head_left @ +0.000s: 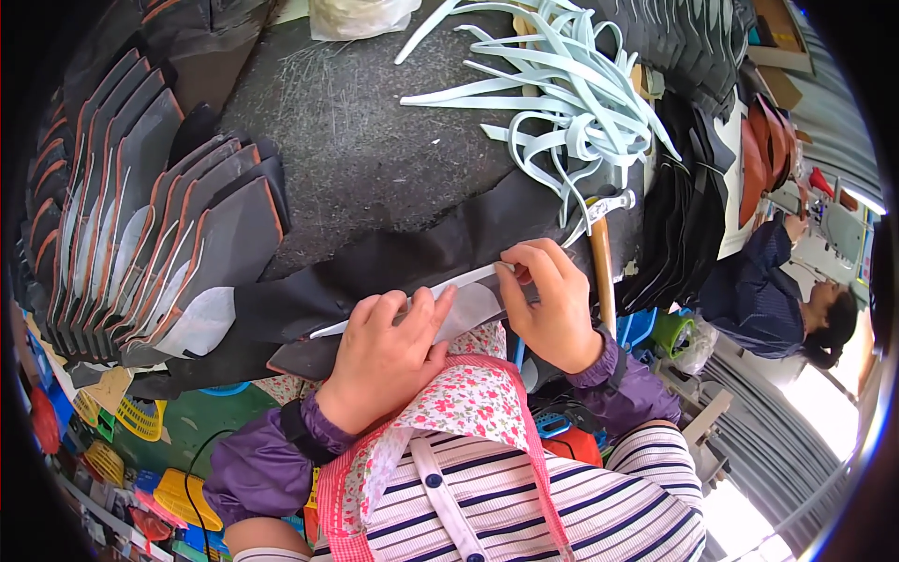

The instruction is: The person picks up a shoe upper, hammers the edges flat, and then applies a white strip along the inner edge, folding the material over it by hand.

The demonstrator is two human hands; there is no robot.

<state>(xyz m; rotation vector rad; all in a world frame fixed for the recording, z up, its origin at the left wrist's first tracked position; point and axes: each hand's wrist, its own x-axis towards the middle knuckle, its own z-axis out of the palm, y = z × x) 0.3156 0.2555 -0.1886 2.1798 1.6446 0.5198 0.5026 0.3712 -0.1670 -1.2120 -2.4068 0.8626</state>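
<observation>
The left hand [389, 351] lies flat with its fingers spread, pressing down on a long dark piece of fabric [393, 267] at the near edge of the tabletop [365, 140]. The right hand [548, 304] is curled, and its fingertips pinch a thin pale strip [468, 279] that runs along the fabric's edge. The fabric looks soft and floppy; its near end is hidden under the hands. The tabletop is dark and rough. A tangle of pale bendy strips [562, 94] lies at the back. Stiff grey cut pieces [159, 234] with orange edges overlap in rows on the left. A hammer [604, 253] with a wooden handle lies just beside the right hand.
</observation>
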